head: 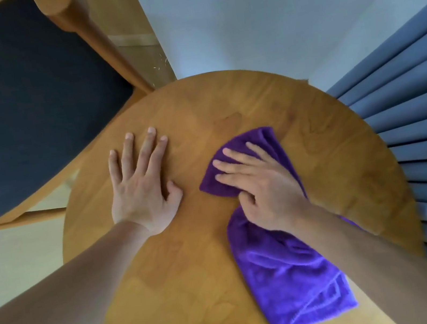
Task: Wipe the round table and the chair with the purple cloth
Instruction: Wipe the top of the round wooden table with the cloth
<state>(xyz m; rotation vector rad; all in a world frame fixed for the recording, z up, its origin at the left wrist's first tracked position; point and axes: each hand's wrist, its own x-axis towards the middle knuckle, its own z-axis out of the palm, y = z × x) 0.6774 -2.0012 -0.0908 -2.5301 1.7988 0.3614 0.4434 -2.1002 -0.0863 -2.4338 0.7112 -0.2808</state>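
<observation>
Purple microfibre cloth (287, 271) lies bunched on the round wooden table (224, 97), soft, light and likely to slide easily. His right hand (265, 190) presses and gathers its upper fold; left hand (141, 185) rests flat, fingers spread, on bare wood.

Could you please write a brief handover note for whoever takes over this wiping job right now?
Left hand: flat, fingers straight, pressing on the round wooden table, holding nothing.
Right hand: on the purple cloth, fingers spread over its far end, thumb curled into a fold.
Cloth: lies on the table's right half, its near end trailing toward the near edge.
Chair: dark blue seat, wooden frame, beside the table at far left, not touched by either hand.
Done: table wiping is under way; how much is covered cannot be told.
Left: finish the tabletop, then wipe the chair.
</observation>
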